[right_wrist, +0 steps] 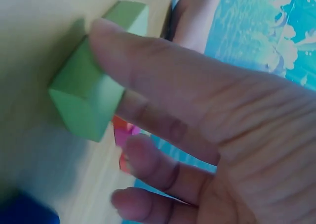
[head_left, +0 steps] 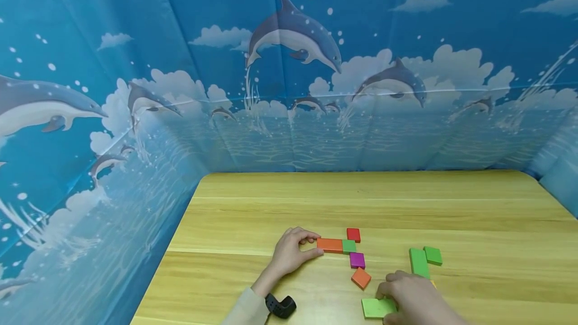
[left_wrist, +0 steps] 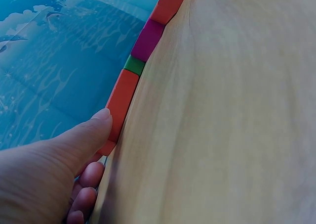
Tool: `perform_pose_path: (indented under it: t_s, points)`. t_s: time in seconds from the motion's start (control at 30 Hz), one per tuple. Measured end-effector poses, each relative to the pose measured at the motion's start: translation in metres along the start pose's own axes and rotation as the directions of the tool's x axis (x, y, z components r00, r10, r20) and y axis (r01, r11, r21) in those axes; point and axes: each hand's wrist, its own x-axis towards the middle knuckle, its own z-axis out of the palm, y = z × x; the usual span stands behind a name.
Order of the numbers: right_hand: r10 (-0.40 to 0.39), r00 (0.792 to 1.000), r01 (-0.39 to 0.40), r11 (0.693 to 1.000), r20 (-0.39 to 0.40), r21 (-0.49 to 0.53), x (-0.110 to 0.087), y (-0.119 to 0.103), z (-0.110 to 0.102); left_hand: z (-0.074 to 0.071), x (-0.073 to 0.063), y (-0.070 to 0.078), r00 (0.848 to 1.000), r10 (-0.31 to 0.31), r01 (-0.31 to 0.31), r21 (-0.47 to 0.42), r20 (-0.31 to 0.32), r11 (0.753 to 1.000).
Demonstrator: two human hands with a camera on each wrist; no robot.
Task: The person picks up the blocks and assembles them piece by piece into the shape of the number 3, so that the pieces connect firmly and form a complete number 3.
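Observation:
My left hand (head_left: 289, 252) pinches a long orange block (head_left: 329, 245) between thumb and fingers, at the block's left end. A small green block (head_left: 349, 247) sits against the right end of that block. Off to the right, my right hand (head_left: 413, 297) grips a light green rectangular block (head_left: 378, 308); in the right wrist view the thumb lies across this light green block (right_wrist: 94, 75). Nearby are a purple square block (head_left: 357, 260), a red square block (head_left: 353, 235) and a turned orange square block (head_left: 361, 278).
Beyond my right hand lie a long green block (head_left: 419, 263) and a green square block (head_left: 433, 255), with a bit of yellow partly hidden by the hand. A blue thing (right_wrist: 27, 211) shows at the right wrist view's corner. Dolphin-print sheeting (head_left: 289, 129) surrounds the wooden table (head_left: 271, 204).

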Motion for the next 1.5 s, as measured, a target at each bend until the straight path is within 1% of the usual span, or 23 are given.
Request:
perform_pose_path:
  t_s: [0.13,0.2,0.27,0.5,0.57,0.67,0.87,1.03,1.3,1.37,1.5]
  points:
    - [-0.025,1.000,0.025,0.999,0.013,0.045,0.007,-0.008,0.005,-0.001,0.001,0.000,1.000,0.003,-0.003,-0.004,0.003,1.000]
    - [-0.023,0.999,0.021,0.998,0.035,0.063,0.012,-0.013,0.006,-0.001,0.002,0.000,1.000,0.004,-0.004,-0.006,0.005,1.000]
    - [-0.029,0.999,0.027,0.997,0.035,0.069,0.016,-0.016,0.008,-0.002,0.002,0.000,1.000,0.006,-0.006,-0.008,0.006,1.000]
    - [-0.001,0.998,-0.006,0.992,0.059,0.128,0.028,-0.030,0.015,-0.003,0.004,0.000,1.000,0.008,-0.008,-0.002,0.000,1.000]
    - [-0.008,0.999,0.001,0.990,0.053,0.140,0.030,-0.032,0.017,-0.003,0.005,0.000,1.000,0.010,-0.010,-0.001,-0.001,1.000]
    - [0.008,0.998,-0.017,0.987,0.057,0.159,0.030,-0.033,0.018,-0.002,0.005,0.000,1.000,0.015,-0.015,-0.006,0.000,1.000]
    - [0.041,0.999,-0.045,0.989,0.025,0.140,0.024,-0.028,0.014,-0.003,0.006,-0.001,1.000,0.022,-0.022,0.005,-0.001,1.000]
    - [0.037,0.999,-0.036,0.991,-0.004,0.126,0.022,-0.025,0.014,-0.004,0.006,-0.003,1.000,0.016,-0.016,0.001,0.003,1.000]
    - [0.050,0.999,-0.051,0.990,0.010,0.131,0.029,-0.027,0.018,-0.003,0.006,-0.006,1.000,0.014,-0.014,0.005,0.005,1.000]
    - [0.042,0.999,-0.041,0.992,-0.007,0.121,0.030,-0.028,0.019,-0.002,0.006,-0.007,1.000,0.012,-0.012,0.006,0.003,1.000]
    - [0.011,0.997,-0.005,0.996,-0.072,0.086,0.031,-0.029,0.021,0.000,0.006,-0.007,1.000,0.014,-0.014,0.001,0.003,1.000]
